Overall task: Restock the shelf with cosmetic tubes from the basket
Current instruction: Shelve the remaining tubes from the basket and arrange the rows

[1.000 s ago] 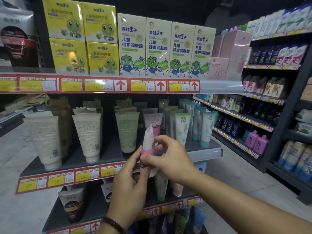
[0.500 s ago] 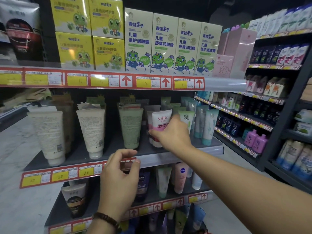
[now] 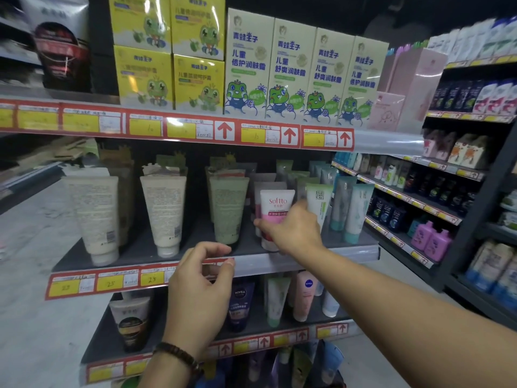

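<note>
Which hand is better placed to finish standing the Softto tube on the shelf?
Right. The right hand grips the Softto tube on the shelf; the left hand hovers empty, lower, before its edge.

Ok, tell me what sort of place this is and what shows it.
A shop's skincare aisle, probably a supermarket or drugstore: red-and-yellow price tags line the shelf edges, the Softto tube stands among rows of cosmetic tubes, and frog-print lotion boxes sit one level up.
</note>
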`<state>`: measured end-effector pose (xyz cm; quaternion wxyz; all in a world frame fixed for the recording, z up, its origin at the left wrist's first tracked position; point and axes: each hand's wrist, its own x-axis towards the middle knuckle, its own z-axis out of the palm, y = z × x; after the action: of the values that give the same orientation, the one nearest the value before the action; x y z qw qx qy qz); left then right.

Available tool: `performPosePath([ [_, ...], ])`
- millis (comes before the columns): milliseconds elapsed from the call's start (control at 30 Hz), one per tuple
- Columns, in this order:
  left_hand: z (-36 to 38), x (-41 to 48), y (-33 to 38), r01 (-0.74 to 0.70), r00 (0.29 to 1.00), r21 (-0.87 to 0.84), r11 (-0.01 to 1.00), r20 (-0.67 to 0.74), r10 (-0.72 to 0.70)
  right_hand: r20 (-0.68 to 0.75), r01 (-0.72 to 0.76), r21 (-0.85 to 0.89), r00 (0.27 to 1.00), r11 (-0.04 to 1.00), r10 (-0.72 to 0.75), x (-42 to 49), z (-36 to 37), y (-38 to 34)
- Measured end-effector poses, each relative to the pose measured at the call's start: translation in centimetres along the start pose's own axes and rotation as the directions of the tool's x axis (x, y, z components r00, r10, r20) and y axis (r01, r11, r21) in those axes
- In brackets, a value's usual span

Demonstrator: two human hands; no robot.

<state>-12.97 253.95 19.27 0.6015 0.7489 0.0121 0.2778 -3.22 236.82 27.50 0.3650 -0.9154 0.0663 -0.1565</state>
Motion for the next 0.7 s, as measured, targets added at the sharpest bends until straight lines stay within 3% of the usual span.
performPosePath([
  [300, -0.2, -0.1, 0.6, 0.005, 1.0, 0.029, 1.0, 0.02, -0.005, -0.015, -0.031, 0.077, 0.999, 0.997, 0.032, -1.6, -0.4, -0.3],
  [400, -0.1, 0.1, 1.1, -0.007, 1.0, 0.045, 0.999, 0.019, 0.006, -0.056, 0.031, 0.141, 0.998, 0.989, -0.023, -4.1, -0.5, 0.0],
  [567, 0.2, 1.0, 1.1, -0.06, 0.998, 0.047, 0.997, 0.027, 0.059, 0.075, 0.123, 0.242, 0.987, 0.962, -0.145, -6.2, 1.5, -0.6],
  [700, 0.8, 1.4, 0.2, -0.041, 0.998, 0.062, 0.997, 0.057, 0.037, 0.18, 0.035, 0.302, 0.979, 0.953, -0.093, -6.7, 2.6, -1.9],
])
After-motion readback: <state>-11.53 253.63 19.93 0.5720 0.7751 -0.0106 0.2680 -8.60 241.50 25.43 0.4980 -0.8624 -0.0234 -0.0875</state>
